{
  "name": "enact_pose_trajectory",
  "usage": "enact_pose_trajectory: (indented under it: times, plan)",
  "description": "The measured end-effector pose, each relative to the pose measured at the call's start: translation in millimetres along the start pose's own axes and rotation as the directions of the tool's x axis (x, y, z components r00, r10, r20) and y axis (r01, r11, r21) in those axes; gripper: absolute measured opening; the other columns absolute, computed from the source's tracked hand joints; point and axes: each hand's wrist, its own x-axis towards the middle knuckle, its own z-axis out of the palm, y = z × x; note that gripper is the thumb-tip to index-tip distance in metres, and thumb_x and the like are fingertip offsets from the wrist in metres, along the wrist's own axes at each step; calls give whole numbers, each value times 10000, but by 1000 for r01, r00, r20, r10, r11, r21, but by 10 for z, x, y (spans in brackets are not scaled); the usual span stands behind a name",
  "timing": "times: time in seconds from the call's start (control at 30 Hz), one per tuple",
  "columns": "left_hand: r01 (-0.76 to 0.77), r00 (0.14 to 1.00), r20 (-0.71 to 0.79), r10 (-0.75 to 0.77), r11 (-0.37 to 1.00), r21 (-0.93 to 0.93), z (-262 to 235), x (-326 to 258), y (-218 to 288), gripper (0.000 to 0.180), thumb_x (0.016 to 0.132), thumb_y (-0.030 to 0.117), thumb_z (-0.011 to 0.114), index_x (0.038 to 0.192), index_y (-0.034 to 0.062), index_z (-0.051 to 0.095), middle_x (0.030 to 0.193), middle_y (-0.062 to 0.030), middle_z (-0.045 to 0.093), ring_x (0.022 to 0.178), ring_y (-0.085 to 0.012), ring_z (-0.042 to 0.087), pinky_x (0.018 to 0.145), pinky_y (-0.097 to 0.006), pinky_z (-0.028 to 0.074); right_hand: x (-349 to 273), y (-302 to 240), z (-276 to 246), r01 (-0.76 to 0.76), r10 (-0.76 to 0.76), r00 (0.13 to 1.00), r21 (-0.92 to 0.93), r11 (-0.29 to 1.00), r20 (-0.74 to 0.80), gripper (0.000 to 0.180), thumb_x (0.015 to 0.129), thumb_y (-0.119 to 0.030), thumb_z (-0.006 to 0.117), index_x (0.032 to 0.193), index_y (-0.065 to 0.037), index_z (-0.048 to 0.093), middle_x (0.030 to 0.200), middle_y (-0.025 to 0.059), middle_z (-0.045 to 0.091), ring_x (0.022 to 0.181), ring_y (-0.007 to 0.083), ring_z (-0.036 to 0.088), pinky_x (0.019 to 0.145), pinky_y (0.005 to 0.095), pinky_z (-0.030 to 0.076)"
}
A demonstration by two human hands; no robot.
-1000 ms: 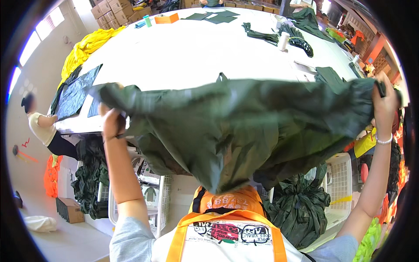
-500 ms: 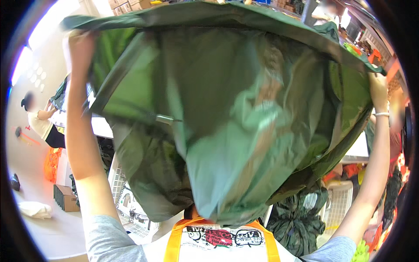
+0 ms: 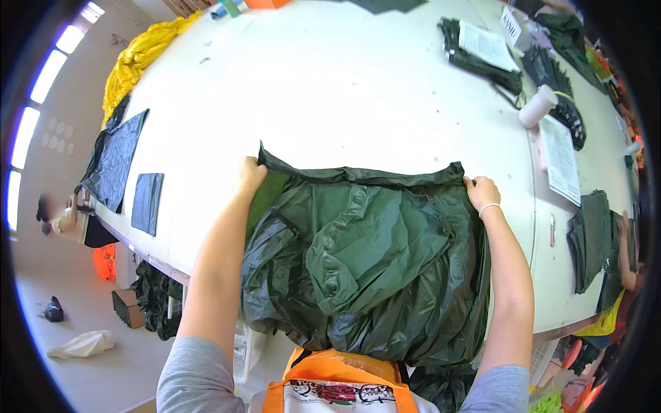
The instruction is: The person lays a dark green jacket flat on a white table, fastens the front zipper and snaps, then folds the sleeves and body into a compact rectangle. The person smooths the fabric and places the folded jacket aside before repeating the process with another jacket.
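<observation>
A dark green, shiny raincoat [image 3: 392, 241] is stretched between my hands at the near edge of the white table [image 3: 310, 96]. Its upper edge lies across the tabletop, while the crumpled body hangs towards my orange-strapped apron [image 3: 344, 365]. My left hand [image 3: 252, 173] pinches the left end of that edge, where a corner sticks up. At the opposite end, my right hand [image 3: 483, 192] has its fingers closed on the cloth. A strip with button-like bumps shows in the folds.
On the left lie a folded dark green piece [image 3: 147, 204], a dark sheet [image 3: 120, 165] and yellow fabric [image 3: 141, 58]. To the right are a white cylinder [image 3: 538, 107], papers [image 3: 559, 158] and folded dark garments [image 3: 591, 237]. Co-workers stand at both sides; one person's hand [image 3: 626, 251] is at right.
Both hands have come down from high and wide apart to the table, closer together. The raincoat, spread out in the air before, now rests with its top edge on the tabletop.
</observation>
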Motion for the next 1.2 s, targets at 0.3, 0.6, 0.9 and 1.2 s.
enact_pose_trajectory:
  times: [0.3, 0.6, 0.9, 1.2]
  plan:
    - [-20, 908, 320, 271, 790, -613, 190, 249, -75, 432, 712, 157, 765, 1060, -35, 594, 966, -97, 649, 878, -171, 611, 808, -286, 478, 426, -85, 99, 448, -620, 778, 605, 658, 98, 343, 748, -208, 742, 971, -15, 567, 855, 34, 490, 813, 131, 462, 759, 258, 409]
    - [-89, 963, -264, 53, 988, -125, 758, 467, 12, 506, 682, 331, 758, 1049, 30, 582, 920, -131, 631, 845, -290, 594, 785, -380, 466, 554, -438, 502, 216, -141, 953, 274, 937, -270, 425, 810, -304, 676, 1094, -13, 552, 765, 129, 625, 699, 246, 603, 677, 366, 485]
    - [161, 807, 509, 300, 717, -678, 229, -1465, 106, 264, 897, 171, 525, 787, -44, 631, 630, -124, 621, 494, -158, 587, 437, -267, 467, -1649, -1323, -413, 706, -599, 700, 503, 499, -388, 195, 797, -97, 666, 985, -53, 639, 927, 114, 642, 825, 245, 629, 731, 316, 515]
    - [768, 590, 672, 448, -55, -638, 1077, -2657, 366, 225, 907, 185, 565, 1065, 24, 570, 942, -72, 640, 796, -167, 633, 735, -284, 497, -2232, -1656, 163, 751, -763, 636, 319, 578, -115, 127, 786, -161, 644, 820, -40, 664, 891, 85, 590, 869, 264, 561, 739, 337, 468]
